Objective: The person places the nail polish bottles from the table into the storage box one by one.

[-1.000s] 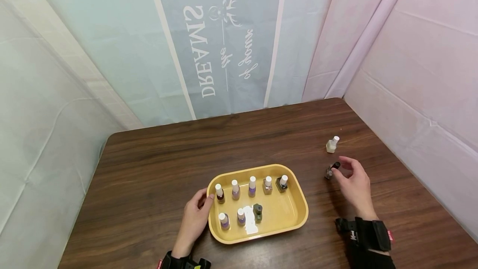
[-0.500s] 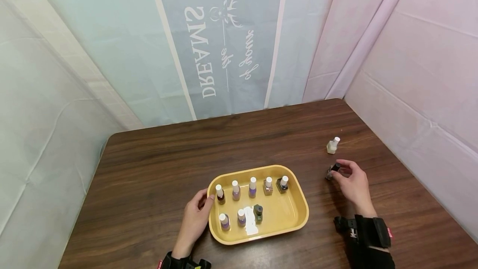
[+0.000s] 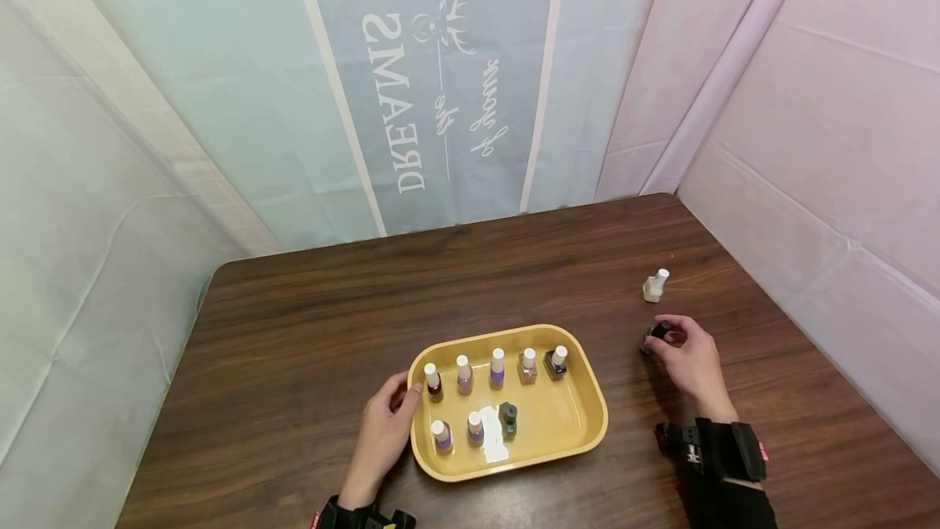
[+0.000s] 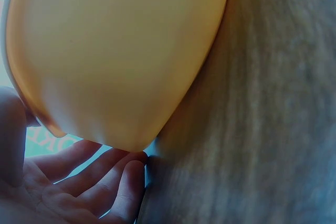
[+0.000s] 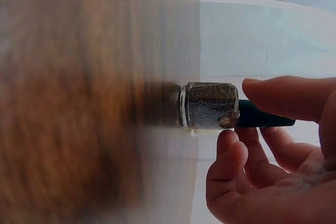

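Note:
At the right of the table, my right hand [image 3: 693, 362] has its thumb and fingers round the black cap [image 5: 265, 114] of a nail polish bottle [image 5: 210, 105] with dark glittery polish. This bottle stands upright on the tabletop. My left hand [image 3: 385, 419] holds the left end of a yellow tray [image 3: 565, 449], thumb at the rim and fingers against the outer wall, as the left wrist view also shows. Inside the tray stand several nail polish bottles in two rows, mostly white-capped; a dark green bottle [image 3: 507, 421] ends the front row.
A pale nail polish bottle [image 3: 653, 287] with a white cap stands behind the dark one. The brown wooden table [image 3: 330, 308] meets a hanging printed curtain [image 3: 455, 104] at its back edge and a pale sheet [image 3: 844, 186] at the right.
My right hand has shifted slightly toward the dark bottle, its fingers closing in round the cap. The bottle stays about in place; my left hand and the tray have not visibly moved.

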Demonstrator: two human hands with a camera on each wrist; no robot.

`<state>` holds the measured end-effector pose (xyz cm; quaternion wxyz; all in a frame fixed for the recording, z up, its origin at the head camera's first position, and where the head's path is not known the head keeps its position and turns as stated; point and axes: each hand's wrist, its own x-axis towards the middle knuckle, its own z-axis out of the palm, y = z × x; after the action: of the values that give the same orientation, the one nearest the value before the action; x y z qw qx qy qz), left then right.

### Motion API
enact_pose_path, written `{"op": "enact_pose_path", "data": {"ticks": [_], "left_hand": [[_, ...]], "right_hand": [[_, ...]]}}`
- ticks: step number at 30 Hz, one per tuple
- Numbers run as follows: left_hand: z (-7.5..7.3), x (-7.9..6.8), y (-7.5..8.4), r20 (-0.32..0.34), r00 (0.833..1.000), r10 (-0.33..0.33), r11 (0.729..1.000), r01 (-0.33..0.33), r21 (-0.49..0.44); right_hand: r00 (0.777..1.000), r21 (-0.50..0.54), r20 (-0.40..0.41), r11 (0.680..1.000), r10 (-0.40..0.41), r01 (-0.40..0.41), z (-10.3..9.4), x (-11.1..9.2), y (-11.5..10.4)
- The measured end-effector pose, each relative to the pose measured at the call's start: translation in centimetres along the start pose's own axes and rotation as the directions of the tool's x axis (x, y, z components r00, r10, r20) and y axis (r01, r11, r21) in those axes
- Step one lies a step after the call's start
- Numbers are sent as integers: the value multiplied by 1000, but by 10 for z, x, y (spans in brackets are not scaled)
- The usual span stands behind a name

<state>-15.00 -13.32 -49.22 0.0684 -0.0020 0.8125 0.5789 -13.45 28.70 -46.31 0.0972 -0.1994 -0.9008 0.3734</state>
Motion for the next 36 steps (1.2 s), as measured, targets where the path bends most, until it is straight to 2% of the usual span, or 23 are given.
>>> {"op": "enact_pose_path", "data": {"ticks": [17, 36], "left_hand": [[1, 0, 1, 0, 1000, -3, 1000, 3, -3], [1, 1, 0, -2, 1000, -8, 1000, 8, -11]], "right_hand": [[998, -21, -52, 1000, -24, 23, -1, 2, 4], [999, -24, -42, 1000, -9, 8, -2, 2, 2]]}}
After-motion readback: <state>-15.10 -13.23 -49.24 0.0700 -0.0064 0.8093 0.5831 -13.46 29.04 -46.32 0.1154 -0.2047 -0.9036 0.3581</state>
